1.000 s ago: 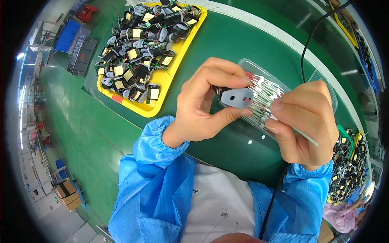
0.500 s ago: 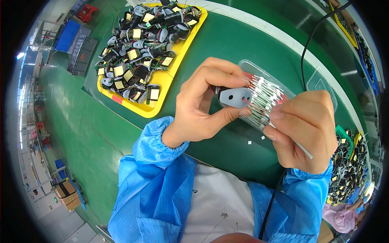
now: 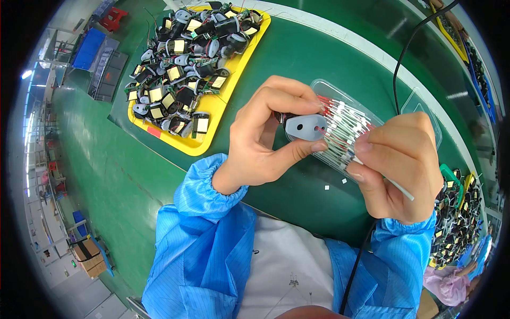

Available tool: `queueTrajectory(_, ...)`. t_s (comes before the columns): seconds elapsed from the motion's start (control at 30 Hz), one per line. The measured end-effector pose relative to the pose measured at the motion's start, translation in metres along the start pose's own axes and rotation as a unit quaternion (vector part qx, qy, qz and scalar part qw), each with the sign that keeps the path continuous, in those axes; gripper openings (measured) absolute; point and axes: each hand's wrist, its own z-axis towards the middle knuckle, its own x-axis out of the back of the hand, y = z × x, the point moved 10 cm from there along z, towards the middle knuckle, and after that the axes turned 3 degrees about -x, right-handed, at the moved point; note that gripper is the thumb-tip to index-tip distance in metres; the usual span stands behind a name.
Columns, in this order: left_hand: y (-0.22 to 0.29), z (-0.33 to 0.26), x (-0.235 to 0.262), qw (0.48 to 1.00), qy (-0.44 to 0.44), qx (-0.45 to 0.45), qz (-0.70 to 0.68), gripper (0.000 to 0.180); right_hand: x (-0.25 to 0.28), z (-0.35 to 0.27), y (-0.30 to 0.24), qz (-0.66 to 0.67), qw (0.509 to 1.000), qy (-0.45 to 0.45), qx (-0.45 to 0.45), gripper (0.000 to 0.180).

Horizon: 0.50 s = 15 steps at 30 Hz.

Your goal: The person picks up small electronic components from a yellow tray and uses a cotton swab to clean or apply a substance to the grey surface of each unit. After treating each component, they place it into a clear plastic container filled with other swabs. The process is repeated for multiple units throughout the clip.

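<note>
Green matting covers the counter (image 3: pixel 297 64) beneath both hands. Left hand (image 3: pixel 265 138) is closed on a small grey plate with two holes (image 3: pixel 307 127), pinched between thumb and fingertips and held above the counter. Right hand (image 3: pixel 401 165) is closed on a thin white wire (image 3: pixel 399 189), its tip close to the plate. Directly behind both hands lies a clear plastic tray (image 3: pixel 425 114) of red-and-white wires. Beyond the left hand, well apart, sits a yellow tray (image 3: pixel 196 146) heaped with black coil components.
</note>
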Motion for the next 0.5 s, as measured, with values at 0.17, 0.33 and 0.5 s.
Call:
queueTrajectory(0.17, -0.002, 0.006, -0.004, 0.995, -0.006, 0.087, -0.056, 0.038, 0.005, 0.002, 0.022, 0.092, 0.996, -0.002, -0.011, 0.023)
queueTrajectory(0.33, -0.003, 0.007, -0.01, 0.98, -0.105, 0.131, -0.108, 0.013, -0.01, -0.002, 0.046, 0.255, 0.957, -0.025, -0.134, 0.023)
queueTrajectory(0.5, -0.004, 0.005, -0.014, 0.984, -0.078, 0.139, -0.073, 0.007, -0.02, -0.004, 0.05, 0.306, 0.938, -0.041, -0.16, 0.023)
